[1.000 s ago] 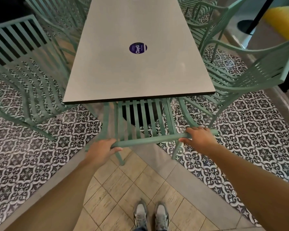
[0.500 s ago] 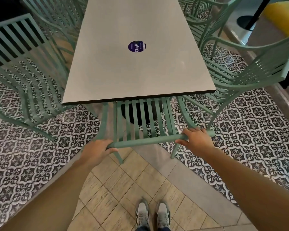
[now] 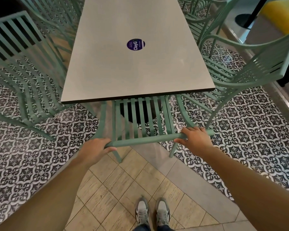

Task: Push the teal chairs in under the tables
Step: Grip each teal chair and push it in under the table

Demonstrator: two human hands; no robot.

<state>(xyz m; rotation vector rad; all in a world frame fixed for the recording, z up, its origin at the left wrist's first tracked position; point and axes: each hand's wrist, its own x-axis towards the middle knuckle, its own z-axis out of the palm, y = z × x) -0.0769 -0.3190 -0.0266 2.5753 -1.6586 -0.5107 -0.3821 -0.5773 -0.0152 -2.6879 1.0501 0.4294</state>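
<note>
In the head view, I am watching both hands working the top rail point(image 3: 147, 140) of the end chair point(image 3: 140, 117): the left hand point(image 3: 94, 150) is curling round the rail's left end, thumb underneath, and the right hand point(image 3: 194, 139) is wrapping over it near the right end. The chair is sitting at the near end of the table point(image 3: 133, 64), its slatted back leaning toward the table edge and its seat already beneath the top.

I am worrying mostly about the table's dark base (showing only as a black patch behind the slats): if the chair is going further in, I judge its front legs could be knocking against it. The chair on the right point(image 3: 237, 77) is standing just beside this one's right side, so arms or legs could be catching there if the push is drifting that way. The patterned floor tiles point(image 3: 240, 134) could also be snagging a leg.

The seat and front legs are hiding under the tabletop, so I am not seeing how much room is left. The chair on the left point(image 3: 23, 67) is getting cut off by the frame edge.
</note>
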